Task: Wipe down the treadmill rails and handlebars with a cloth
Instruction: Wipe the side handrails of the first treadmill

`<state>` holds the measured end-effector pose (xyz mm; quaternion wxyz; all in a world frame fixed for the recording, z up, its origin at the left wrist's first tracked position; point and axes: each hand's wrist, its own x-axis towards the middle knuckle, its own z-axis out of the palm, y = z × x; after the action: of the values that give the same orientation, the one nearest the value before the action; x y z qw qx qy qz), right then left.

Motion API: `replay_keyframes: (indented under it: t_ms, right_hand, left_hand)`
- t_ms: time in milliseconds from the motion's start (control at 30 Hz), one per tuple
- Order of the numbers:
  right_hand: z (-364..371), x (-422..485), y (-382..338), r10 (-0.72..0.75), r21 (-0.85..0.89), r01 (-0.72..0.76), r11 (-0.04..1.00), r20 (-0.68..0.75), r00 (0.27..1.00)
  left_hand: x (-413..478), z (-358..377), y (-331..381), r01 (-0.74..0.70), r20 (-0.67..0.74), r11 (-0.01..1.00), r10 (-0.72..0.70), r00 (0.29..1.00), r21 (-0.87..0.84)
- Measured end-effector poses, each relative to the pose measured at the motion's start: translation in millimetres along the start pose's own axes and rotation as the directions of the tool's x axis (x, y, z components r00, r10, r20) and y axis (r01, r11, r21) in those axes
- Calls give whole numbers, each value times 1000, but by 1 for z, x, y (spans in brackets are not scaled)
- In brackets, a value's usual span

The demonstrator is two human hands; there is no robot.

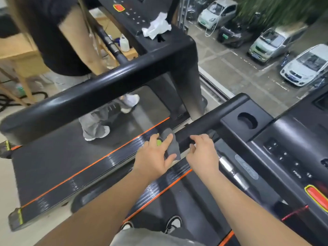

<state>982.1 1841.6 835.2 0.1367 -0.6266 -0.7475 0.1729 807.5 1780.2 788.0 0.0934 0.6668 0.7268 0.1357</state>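
Two treadmills counted; we stand on the nearer one. Landmark: near handlebar [204,125].

Left hand [156,157]: grip closed on one grey cloth [174,148], thumb below and forefinger on top, at the handlebar's left end. One small yellow-green item [159,142] sits in the same hand; we cannot identify it.

Right hand [202,155]: grip curled over the handlebar, just right of the cloth.

One white crumpled wad [156,27] lies on the far console [131,16], well beyond the handlebar.
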Motion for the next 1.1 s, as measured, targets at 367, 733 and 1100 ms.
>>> replay_keyframes:
  t_ms: [367, 733, 1100]
  right_hand:
    - [65, -93, -116, -128, 224, 85, 971, 189, 974]
    - [58, -142, -177, -17, 705, -480, 522, 571, 821]
    - [11, -115, -127, 223, 728, -509, 460, 460, 859]
  left_hand:
    - [-196, -52, -142, 88, -58, 996, -86, 995, 26]
    - [-192, -137, -114, 263, 84, 284, -516, 852, -922]
    - [-121, -113, -43, 409, 259, 488, -346, 902, -771]
